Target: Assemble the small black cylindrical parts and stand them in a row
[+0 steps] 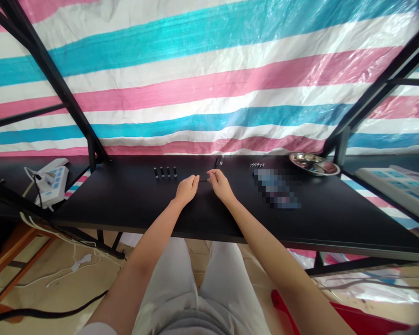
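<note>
My left hand (187, 189) and my right hand (219, 184) are held close together above the middle of the black table. A thin dark rod (204, 180) spans the short gap between their fingers, with one end in each hand. The fingers of both hands are closed on it; its ends are hidden, and its exact kind is too small to make out. Beyond my right hand lie a short black tube (216, 161) and a clear tube (222, 159). Off to the left of my left hand is a row of several short black cylinders (162, 172) with pale ends.
Several small shiny pieces (257, 165) lie in a row right of the tubes. Near them is a blurred-out patch (276, 188). A round steel dish (314, 172) sits at the back right of the black table (132, 204). At far left is a white power strip (57, 184) with cables.
</note>
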